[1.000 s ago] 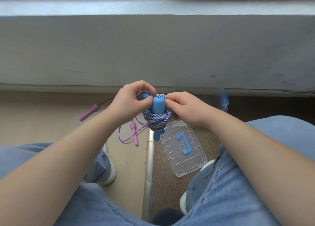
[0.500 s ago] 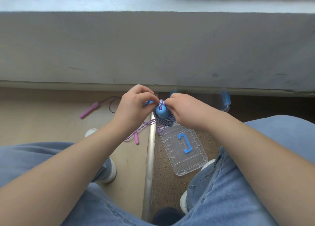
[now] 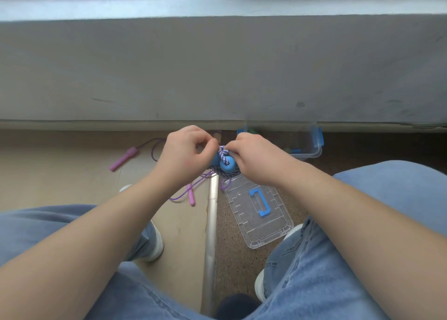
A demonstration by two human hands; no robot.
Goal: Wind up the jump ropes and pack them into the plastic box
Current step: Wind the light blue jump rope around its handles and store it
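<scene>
seemingly finishing the wrap on the blue jump rope, pinched in left hand and right hand above the lid; yet to wind the purple jump rope on the floor, then fill the plastic box

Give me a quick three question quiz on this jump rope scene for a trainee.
1. Fill in: the pink-handled rope lies unwound on the ___.
2. What do the left hand and right hand grip? A: pink-handled rope. B: blue-handled rope. C: nothing.
3. True or false: the clear lid is off the plastic box.
Key: 1 floor; 2 B; 3 true.
</scene>
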